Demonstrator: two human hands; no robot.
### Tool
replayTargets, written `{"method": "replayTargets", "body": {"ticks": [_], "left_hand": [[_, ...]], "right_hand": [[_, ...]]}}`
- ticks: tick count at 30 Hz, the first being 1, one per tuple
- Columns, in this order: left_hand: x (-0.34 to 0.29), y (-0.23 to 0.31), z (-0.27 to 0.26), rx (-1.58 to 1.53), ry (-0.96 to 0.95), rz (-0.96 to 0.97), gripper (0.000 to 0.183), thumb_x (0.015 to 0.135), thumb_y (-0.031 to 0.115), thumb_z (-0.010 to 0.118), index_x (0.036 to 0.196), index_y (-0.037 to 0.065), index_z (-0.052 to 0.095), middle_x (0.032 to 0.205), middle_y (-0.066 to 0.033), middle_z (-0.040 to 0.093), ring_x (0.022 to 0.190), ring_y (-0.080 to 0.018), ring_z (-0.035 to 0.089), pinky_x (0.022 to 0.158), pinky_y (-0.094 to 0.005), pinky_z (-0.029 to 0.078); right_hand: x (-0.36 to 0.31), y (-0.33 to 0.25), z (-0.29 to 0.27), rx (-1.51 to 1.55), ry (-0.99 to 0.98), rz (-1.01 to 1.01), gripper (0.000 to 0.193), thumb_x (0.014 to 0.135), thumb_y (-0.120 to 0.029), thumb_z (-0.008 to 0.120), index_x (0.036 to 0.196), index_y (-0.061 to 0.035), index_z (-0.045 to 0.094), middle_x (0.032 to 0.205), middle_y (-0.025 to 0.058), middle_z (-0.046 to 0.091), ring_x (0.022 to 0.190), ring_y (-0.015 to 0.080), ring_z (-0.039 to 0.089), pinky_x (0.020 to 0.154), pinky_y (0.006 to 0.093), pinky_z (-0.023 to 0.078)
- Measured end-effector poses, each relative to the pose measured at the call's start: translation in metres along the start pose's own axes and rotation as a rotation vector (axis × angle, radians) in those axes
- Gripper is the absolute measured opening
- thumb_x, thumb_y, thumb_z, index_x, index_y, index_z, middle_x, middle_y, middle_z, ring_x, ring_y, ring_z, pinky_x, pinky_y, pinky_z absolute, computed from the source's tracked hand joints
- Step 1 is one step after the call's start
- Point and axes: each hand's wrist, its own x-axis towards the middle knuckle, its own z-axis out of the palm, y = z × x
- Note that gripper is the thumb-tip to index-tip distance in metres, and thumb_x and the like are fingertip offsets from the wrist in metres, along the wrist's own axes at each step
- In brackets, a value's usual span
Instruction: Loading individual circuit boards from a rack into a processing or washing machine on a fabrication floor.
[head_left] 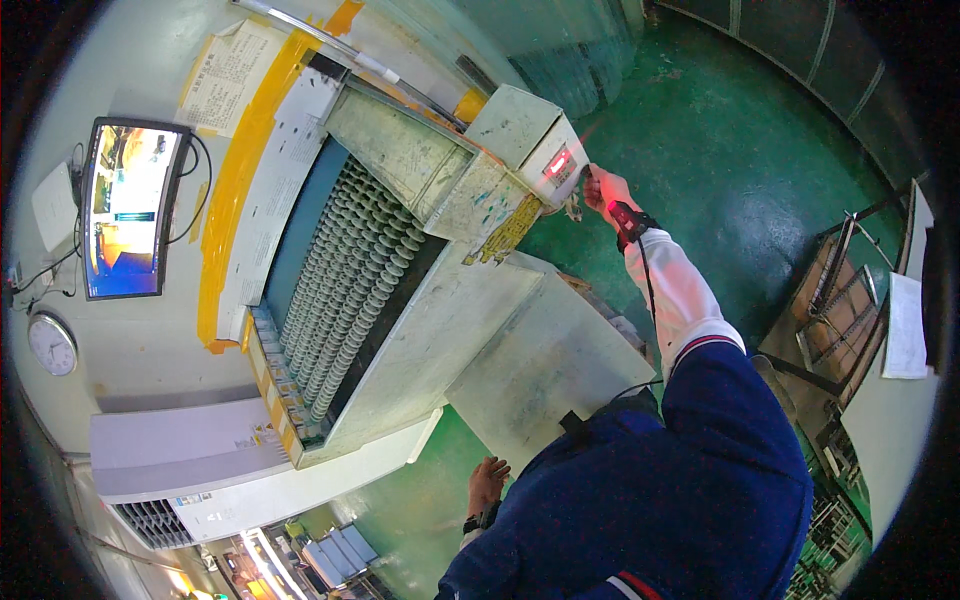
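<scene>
My right hand is raised at the right side of a grey control box with a lit red display. Its fingers are pinched at the box's edge, on a small dark part too hidden to name. A dark strap with a cable circles that wrist. Lower down, my left hand hangs beside my body, its fingers loosely bent and apart, with nothing in it. The control box is mounted at the end of a worn, pale machine with rows of grey ridged rollers.
A wall monitor and a round clock are at the left. A white cabinet-like unit stands below them. Metal racks are at the right, over a green floor. A grey panel lies close before me.
</scene>
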Motion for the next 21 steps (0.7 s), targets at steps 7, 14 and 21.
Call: {"method": "replayTargets", "body": {"ticks": [7,14,21], "left_hand": [[-0.009,0.003,0.006,0.03,0.017,0.028,0.047,0.093,0.033,0.05,0.118,-0.006,0.045,0.108,-0.0214,0.058,0.092,-0.0319,0.06,0.07,-0.0374,0.048],[-0.01,0.0,0.007,0.031,0.026,0.021,0.045,0.093,0.031,0.048,0.119,-0.006,0.044,0.109,-0.0224,0.059,0.09,-0.032,0.06,0.07,-0.0354,0.048],[0.003,-0.001,0.006,0.023,-0.013,0.02,0.046,0.093,0.03,0.047,0.119,-0.007,0.044,0.111,-0.0222,0.058,0.091,-0.0299,0.061,0.069,-0.0338,0.049]], "right_hand": [[-0.003,-0.001,-0.001,-0.013,0.001,0.016,0.028,0.088,-0.033,0.057,0.069,-0.0157,0.046,0.055,-0.0063,0.041,0.048,0.0113,0.043,0.05,0.0293,0.038],[-0.01,-0.001,0.002,-0.077,0.122,0.013,0.035,0.085,-0.039,0.06,0.065,-0.0148,0.044,0.054,-0.0047,0.042,0.048,0.0124,0.044,0.048,0.0298,0.038],[0.018,0.035,-0.049,-0.349,0.072,-0.078,0.036,0.085,-0.036,0.06,0.063,-0.0115,0.045,0.053,0.0005,0.043,0.043,0.0135,0.041,0.04,0.0292,0.031]]}}
